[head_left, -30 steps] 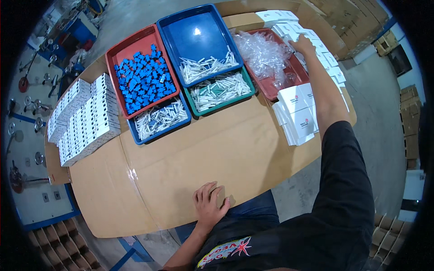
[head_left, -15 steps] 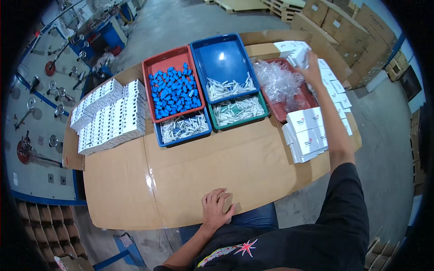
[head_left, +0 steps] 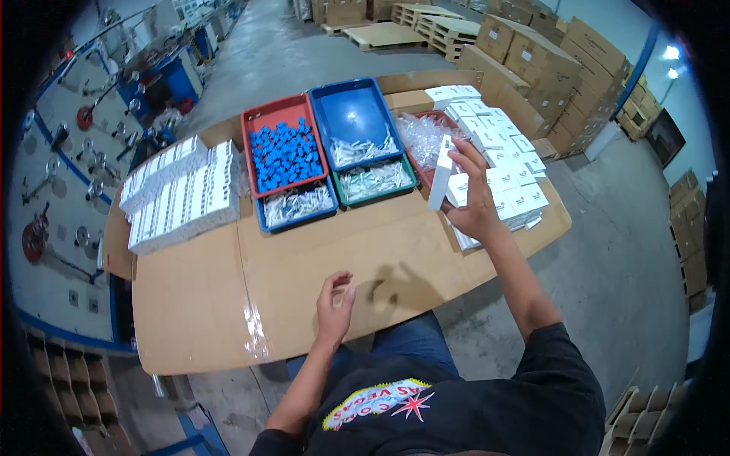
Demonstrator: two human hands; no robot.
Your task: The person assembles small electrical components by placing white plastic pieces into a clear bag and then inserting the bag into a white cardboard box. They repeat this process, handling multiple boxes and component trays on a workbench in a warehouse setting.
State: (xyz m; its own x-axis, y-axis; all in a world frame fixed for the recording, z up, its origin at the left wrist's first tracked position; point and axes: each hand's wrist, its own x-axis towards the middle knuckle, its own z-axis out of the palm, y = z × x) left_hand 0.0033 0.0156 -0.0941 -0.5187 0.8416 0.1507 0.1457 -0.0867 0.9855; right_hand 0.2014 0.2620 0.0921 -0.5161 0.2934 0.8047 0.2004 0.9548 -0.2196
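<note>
A slim white cardboard box (head_left: pixel 440 178) is in my right hand (head_left: pixel 479 201), gripped between thumb and fingers and tilted above the table's right side. Behind it lie stacks of similar white boxes (head_left: pixel 525 199). My left hand (head_left: pixel 333 308) hovers over the front of the cardboard-covered table (head_left: pixel 304 262), fingers loosely curved and apart, with nothing in it. Farther back, a red tray (head_left: pixel 257 124) contains small blue plastic pieces (head_left: pixel 287 156). The blue tray (head_left: pixel 351 114) next to it holds thin white pieces (head_left: pixel 357 152).
Below these, another blue tray (head_left: pixel 268 225) and a green tray (head_left: pixel 380 196) hold more white pieces. Clear plastic bags (head_left: pixel 422 137) fill a red tray at the right. Rows of white boxes (head_left: pixel 186 199) stand at the left. Cartons (head_left: pixel 525 61) and pallets (head_left: pixel 449 34) occupy the floor beyond.
My right hand has come back from the far right stacks toward me, bringing a white box. My left hand has lifted off the table edge and shifted slightly left. The view has tilted up.
</note>
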